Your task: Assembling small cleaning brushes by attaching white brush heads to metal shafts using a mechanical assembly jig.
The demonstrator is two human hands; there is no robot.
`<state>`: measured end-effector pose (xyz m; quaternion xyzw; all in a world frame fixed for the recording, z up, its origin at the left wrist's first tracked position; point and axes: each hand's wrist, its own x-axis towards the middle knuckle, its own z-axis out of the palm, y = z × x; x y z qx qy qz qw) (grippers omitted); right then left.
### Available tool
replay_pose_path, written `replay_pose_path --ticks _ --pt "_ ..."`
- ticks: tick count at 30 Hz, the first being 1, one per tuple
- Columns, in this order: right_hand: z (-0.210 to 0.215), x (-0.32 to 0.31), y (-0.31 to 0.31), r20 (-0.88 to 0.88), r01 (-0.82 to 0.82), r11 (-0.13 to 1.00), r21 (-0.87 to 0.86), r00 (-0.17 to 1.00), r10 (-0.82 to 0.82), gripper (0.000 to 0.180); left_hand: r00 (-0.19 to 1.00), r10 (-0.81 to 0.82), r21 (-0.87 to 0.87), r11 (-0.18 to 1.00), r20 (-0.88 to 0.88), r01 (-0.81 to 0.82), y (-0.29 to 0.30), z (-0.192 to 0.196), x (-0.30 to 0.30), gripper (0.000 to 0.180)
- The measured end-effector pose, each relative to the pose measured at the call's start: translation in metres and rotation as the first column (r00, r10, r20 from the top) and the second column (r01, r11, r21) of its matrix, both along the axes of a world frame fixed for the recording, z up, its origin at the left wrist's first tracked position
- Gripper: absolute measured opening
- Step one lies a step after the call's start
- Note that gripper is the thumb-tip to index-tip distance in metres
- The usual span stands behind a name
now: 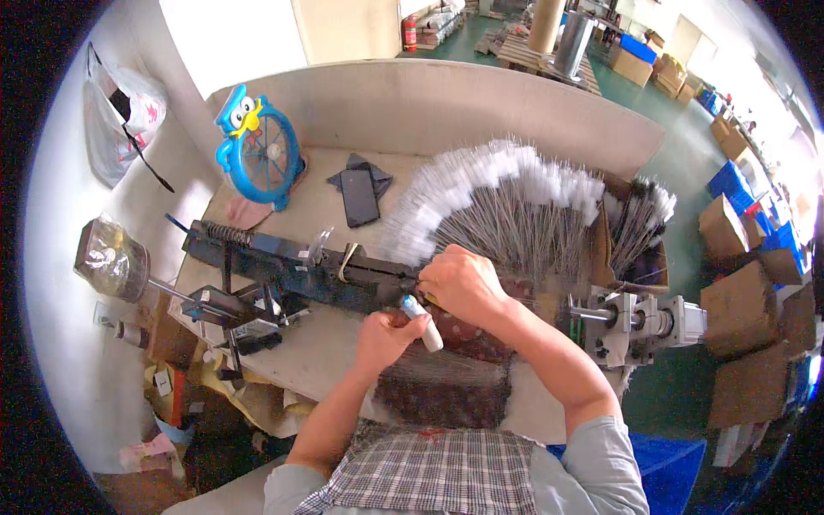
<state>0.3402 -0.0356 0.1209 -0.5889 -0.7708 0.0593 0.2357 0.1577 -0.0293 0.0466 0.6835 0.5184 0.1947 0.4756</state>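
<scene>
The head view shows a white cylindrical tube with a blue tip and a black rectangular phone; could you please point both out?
White cylindrical tube with a blue tip (432, 336), head view: the lower white body.
Black rectangular phone (360, 199), head view: middle of its dark face.

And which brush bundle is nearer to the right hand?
The large white-tipped fan; the smaller bundle stands farther right, in the cardboard box.

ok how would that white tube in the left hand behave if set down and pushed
Laid down, the white tube would probably roll, since it looks cylindrical. It's likely light, small beside the left hand. Smooth-looking sides might feel slippery.
</scene>
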Motion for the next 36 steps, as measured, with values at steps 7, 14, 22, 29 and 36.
replay_pose_path --ticks 7,14,22,29,36 --pt "0.01 0.028 -0.065 -0.201 -0.056 0.997 0.051 0.977 0.065 0.014 0.687 0.253 -0.382 0.923 0.681 0.038 -0.017 -0.009 0.024 0.022" --pt "-0.058 0.008 -0.054 -0.292 0.029 0.998 0.054 0.956 -0.012 0.029 0.967 0.143 -0.112 0.986 0.213 -0.122 -0.021 -0.003 0.027 0.017" --pt "-0.056 0.015 -0.052 -0.195 -0.009 0.998 -0.058 0.981 -0.003 0.014 0.843 0.31 -0.183 0.95 0.44 -0.254 -0.004 -0.016 -0.042 0.03" --pt "-0.056 0.014 -0.045 -0.287 -0.095 0.995 -0.042 0.955 0.079 0.015 0.277 0.83 -0.73 0.558 0.485 -0.394 0.019 -0.033 -0.158 0.025" --pt "-0.029 0.011 -0.049 -0.162 -0.144 0.978 -0.154 0.98 0.119 0.018 0.186 0.872 -0.76 0.487 0.454 -0.43 0.023 -0.035 -0.158 0.015"
